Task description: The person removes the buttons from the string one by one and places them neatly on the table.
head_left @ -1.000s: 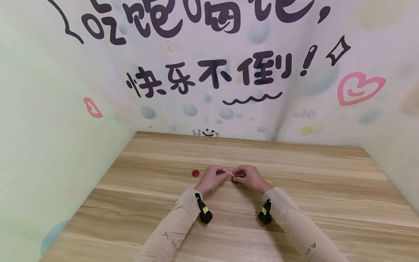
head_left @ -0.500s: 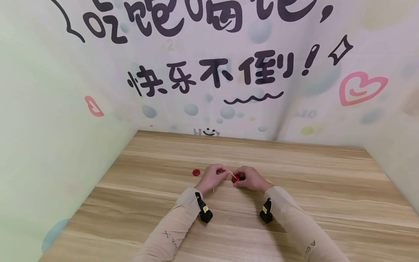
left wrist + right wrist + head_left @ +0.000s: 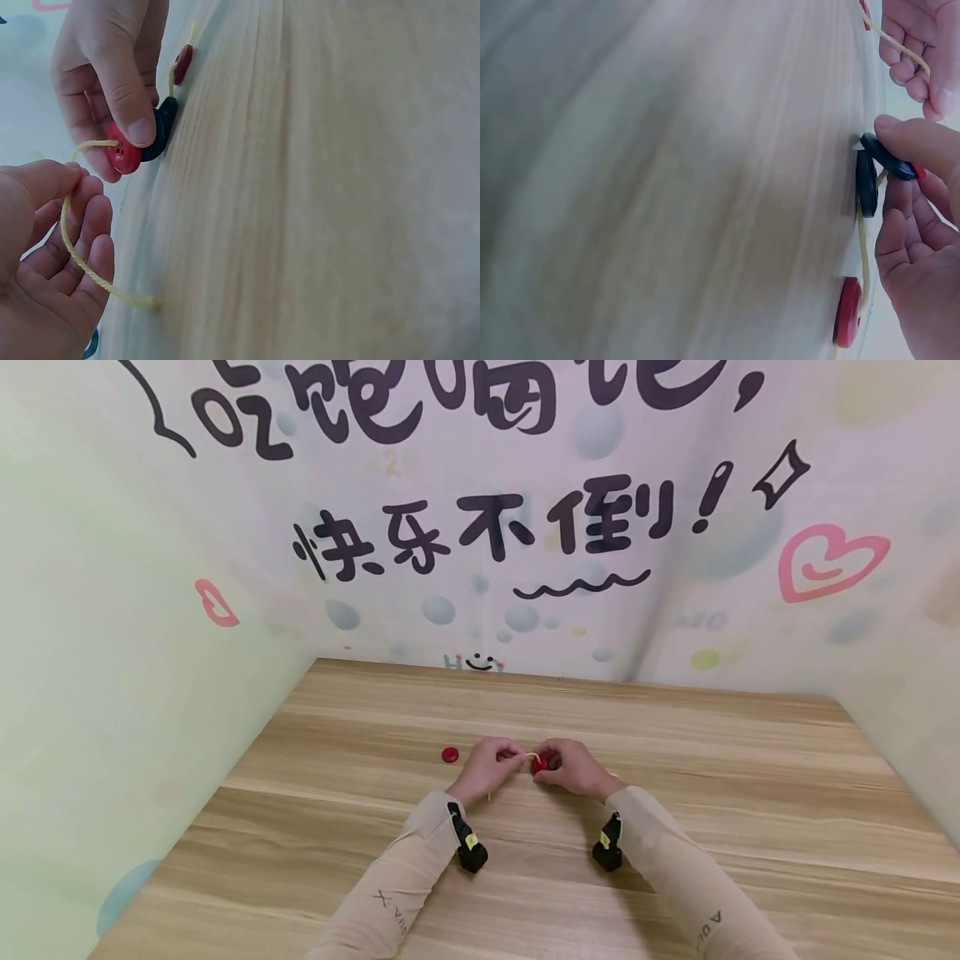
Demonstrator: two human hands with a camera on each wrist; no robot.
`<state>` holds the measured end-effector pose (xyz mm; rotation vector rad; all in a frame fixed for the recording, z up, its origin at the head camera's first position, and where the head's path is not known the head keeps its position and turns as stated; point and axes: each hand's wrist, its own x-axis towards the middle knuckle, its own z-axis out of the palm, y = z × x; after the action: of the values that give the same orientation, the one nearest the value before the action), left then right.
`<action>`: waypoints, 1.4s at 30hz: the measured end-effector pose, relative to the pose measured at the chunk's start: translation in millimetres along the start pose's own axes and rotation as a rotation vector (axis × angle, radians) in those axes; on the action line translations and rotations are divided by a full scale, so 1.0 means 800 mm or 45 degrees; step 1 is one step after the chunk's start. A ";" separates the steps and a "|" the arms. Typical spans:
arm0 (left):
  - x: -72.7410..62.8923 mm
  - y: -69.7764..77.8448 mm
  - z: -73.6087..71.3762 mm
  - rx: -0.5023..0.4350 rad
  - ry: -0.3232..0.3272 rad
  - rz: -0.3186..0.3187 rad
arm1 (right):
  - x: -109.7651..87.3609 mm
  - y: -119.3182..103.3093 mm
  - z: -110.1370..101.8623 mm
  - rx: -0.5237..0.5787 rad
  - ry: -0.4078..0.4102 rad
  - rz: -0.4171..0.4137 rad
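My left hand (image 3: 52, 247) pinches a yellow cord (image 3: 79, 259) between thumb and forefinger, and its tail hangs below the palm. Opposite it, my right hand (image 3: 576, 768) grips a red button (image 3: 124, 150) by the edge, its holes facing the left hand. The cord runs from the left fingertips to a hole in that button. Directly behind it, a black button (image 3: 162, 129) is partly covered by the right thumb. In the right wrist view, two black buttons (image 3: 866, 184) touch by the right fingers, and another red button (image 3: 847, 311) sits farther along the cord.
A loose red button (image 3: 450, 755) lies on the wooden table (image 3: 337, 727), left of my left hand. A printed cloth wall (image 3: 420, 627) rises behind the table's far edge. Each wrist carries a small black camera (image 3: 471, 852).
The cord between my hands was straight and slanting half a second ago; now it bends in a small arch into the red button. Both hands have stayed nearly in place.
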<state>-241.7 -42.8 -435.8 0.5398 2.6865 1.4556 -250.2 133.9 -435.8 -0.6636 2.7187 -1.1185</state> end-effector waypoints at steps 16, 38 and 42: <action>-0.001 -0.004 -0.002 0.002 0.067 -0.018 | -0.002 0.006 0.001 0.015 0.038 -0.034; -0.003 -0.002 -0.002 0.019 0.092 0.024 | -0.009 0.005 -0.002 -0.040 0.082 -0.196; -0.003 -0.001 -0.002 0.011 0.084 0.013 | -0.009 0.004 -0.002 -0.066 0.108 -0.196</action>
<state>-239.8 -45.2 -436.3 0.5155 2.7450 1.4908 -245.5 140.1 -437.4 -0.8651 2.8176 -1.1364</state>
